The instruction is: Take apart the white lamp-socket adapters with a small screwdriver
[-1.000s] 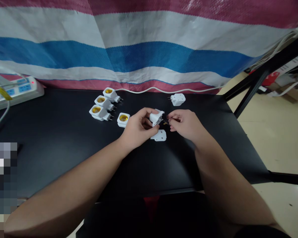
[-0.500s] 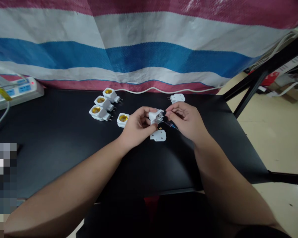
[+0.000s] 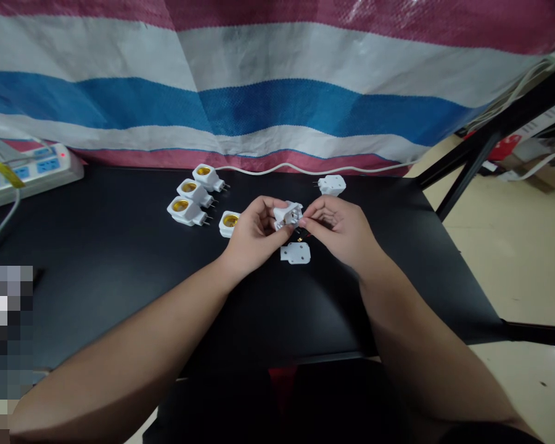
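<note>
My left hand [image 3: 258, 237] grips a white plastic housing [image 3: 287, 214], its open inner side turned toward the right. The fingertips of my right hand [image 3: 340, 225] are pinched together at the housing's right edge; whatever lies between them is too small to make out. Just below, a white cover plate with holes [image 3: 296, 253] lies on the black table. A small brass-coloured piece [image 3: 300, 238] shows between the plate and my right fingers. Left of my left hand sits a white lamp socket [image 3: 229, 223] with a gold-coloured ring, partly hidden by that hand.
Three white plug-in sockets [image 3: 184, 209] stand in a row at the back left. Another white plug-in unit [image 3: 332, 184] lies behind my right hand. A power strip [image 3: 50, 169] is at far left, and a white cable [image 3: 284, 166] runs along the black table's [image 3: 134, 246] back edge.
My right hand has moved left, bringing its fingertips to the housing. The housing has tilted slightly in my left hand. The dark and blue tool-like item near my right hand is now hidden.
</note>
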`<state>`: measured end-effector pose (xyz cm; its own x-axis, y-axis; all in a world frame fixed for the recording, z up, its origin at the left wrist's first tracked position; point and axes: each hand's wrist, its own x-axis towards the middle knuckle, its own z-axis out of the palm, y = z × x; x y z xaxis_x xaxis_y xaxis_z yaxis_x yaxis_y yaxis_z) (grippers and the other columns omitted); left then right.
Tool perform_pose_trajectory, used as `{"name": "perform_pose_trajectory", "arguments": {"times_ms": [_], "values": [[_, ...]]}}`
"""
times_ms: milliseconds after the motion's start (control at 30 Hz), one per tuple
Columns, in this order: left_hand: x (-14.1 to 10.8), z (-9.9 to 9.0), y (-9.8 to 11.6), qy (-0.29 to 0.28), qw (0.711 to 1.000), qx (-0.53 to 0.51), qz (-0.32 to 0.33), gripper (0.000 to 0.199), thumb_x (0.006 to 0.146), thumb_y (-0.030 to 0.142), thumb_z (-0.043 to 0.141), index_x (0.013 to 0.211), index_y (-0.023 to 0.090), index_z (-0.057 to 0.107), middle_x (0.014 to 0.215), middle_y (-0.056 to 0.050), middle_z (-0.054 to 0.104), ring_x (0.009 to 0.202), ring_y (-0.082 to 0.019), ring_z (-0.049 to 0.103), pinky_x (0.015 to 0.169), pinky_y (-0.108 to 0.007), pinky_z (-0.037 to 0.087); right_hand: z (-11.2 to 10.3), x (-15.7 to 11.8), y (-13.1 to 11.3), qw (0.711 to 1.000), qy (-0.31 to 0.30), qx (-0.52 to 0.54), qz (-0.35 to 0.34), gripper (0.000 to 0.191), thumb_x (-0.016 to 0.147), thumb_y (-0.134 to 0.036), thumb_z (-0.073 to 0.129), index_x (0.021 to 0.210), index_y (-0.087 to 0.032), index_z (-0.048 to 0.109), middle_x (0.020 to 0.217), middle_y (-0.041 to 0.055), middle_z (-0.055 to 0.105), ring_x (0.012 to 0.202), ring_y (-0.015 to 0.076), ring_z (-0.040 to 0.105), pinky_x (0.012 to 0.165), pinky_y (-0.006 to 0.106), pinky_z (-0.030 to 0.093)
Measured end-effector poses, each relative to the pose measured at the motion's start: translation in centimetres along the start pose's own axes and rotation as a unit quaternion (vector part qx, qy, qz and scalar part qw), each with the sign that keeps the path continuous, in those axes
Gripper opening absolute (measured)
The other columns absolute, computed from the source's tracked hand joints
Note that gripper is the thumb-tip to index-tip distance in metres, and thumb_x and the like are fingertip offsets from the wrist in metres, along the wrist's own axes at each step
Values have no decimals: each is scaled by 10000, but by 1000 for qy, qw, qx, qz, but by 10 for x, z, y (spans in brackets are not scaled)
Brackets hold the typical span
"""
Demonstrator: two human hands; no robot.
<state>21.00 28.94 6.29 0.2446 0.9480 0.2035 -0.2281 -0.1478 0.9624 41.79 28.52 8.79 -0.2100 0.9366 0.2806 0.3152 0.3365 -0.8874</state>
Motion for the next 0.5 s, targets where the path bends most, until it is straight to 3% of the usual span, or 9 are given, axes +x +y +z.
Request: {"name": "perform_pose_trajectory", "arguments": {"times_ms": [267,500], "values": [[1,-2,0,-2,1000,4,8,412,787,167,887,1113,194,638,988,-33,742,818,-130,691,715,-240,561,6,0,3,999,26,-15,-13,36,913,-267,813,932,-237,806,902,29,840,828,211,804,794,376,630],[0,0,3,-5,999,40,15,412,773,167,883,1115,199,655,962,-25,726,745,-124,659,655,-250,521,5,-1,2,998,22,-52,-27,68,935,-238,769,978,-234,821,936,37,849,852,218,813,760,356,614]]}}
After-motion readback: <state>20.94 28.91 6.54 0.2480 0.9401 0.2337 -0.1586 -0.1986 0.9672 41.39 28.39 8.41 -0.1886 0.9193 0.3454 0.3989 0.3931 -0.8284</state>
